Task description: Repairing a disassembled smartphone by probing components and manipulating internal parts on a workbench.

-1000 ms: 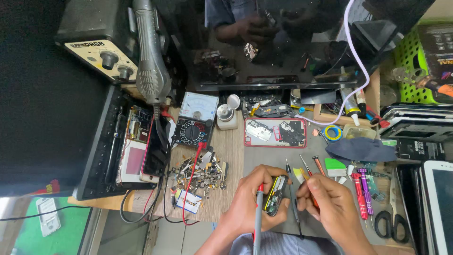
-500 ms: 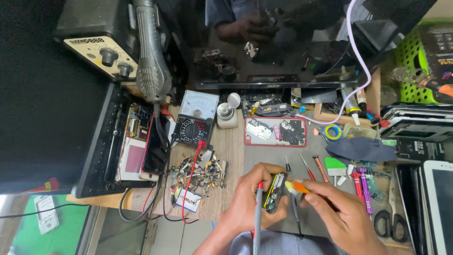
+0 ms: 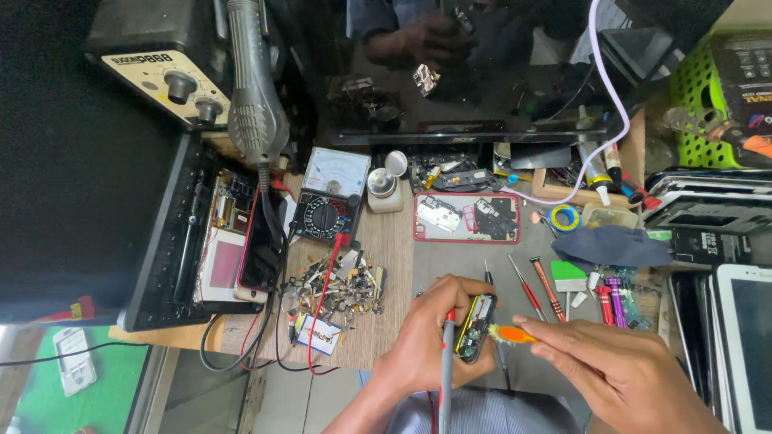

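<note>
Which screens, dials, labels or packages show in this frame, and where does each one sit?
Analog multimeter with pale dial face and black selector: bench centre-left.
Cream panel with black knobs on the dark rework station: top left.
Large dark glossy monitor screen: top centre, showing reflections.
White-framed tablet with dark screen: right edge.
Black printed box in the green plastic basket: top right.
Small white label card: front edge, among red leads.

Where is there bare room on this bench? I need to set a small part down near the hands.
Barest is the grey mat between the red-framed opened phone and the left hand. A wood strip lies between mat and parts pile. The pile is crowded, as are the screwdrivers and the right side, above the right hand.
</note>
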